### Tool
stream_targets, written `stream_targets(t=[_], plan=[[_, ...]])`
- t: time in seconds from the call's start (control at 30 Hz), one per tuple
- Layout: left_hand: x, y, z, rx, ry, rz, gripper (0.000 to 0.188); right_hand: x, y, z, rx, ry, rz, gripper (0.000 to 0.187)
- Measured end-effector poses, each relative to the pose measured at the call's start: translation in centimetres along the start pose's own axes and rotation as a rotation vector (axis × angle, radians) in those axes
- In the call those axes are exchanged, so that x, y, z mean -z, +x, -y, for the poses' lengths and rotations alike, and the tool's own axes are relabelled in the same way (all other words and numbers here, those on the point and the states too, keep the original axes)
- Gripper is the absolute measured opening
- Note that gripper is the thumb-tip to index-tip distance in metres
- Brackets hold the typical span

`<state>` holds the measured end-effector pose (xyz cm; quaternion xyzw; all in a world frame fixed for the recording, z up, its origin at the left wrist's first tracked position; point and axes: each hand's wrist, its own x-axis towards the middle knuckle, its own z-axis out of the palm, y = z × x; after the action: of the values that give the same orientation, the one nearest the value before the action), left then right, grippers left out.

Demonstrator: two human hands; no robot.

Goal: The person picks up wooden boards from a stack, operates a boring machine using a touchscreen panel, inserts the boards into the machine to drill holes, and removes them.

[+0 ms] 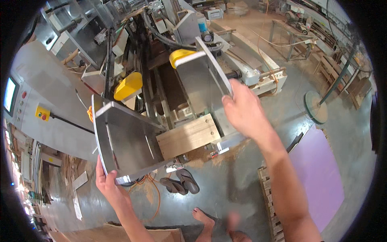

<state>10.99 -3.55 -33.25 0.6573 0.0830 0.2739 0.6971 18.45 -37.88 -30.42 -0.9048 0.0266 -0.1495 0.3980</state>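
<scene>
My left hand [108,182] is closed on the lower front corner of an upright metal side plate [98,139], thumb on the inner side. Farther right, my right hand [244,107] is closed round the near edge of a second upright metal side plate [213,64]. Each plate stands beside a grey metal ledge, the left ledge [131,135] and the right ledge [197,82]. A light wooden board [187,136] with small dark holes spans the gap between them. Fingertips behind both plates are hidden.
Yellow covers [128,86] sit on the machine behind. At left is a grey control cabinet [52,109] with a screen and buttons. Sandals [187,181] and an orange cable [157,197] lie on the floor by my bare feet. A pale purple sheet [316,177] covers a pallet at right.
</scene>
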Motion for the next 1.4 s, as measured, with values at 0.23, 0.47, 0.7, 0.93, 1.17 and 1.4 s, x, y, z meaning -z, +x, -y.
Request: stream_targets(t=[0.23,0.47,0.7,0.93,1.17,1.4], plan=[[0.4,-0.4,1.2,-0.083,-0.024,0.041,0.059,-0.3,-0.2,-0.5,0.033,-0.026,-0.045,0.026],[0.3,-0.5,1.5,-0.114,-0.030,0.017,0.060,0.1,-0.4,-0.1,-0.038,-0.004,0.016,0.029],[0.3,-0.6,1.4,-0.134,0.025,0.047,0.060,0.0,-0.2,-0.2,-0.033,-0.001,0.010,0.029],[0.2,-0.2,1.7,-0.103,-0.005,0.039,0.062,0.1,0.1,-0.4,-0.068,0.015,0.003,0.029],[1.2,0.3,1.4,-0.078,-0.008,0.033,0.064,-1.0,0.2,-0.3,-0.076,0.011,0.005,0.024],[0.5,-0.1,1.2,-0.010,-0.123,-0.004,0.065,-0.7,0.0,-1.0,-0.154,0.103,0.038,0.027]])
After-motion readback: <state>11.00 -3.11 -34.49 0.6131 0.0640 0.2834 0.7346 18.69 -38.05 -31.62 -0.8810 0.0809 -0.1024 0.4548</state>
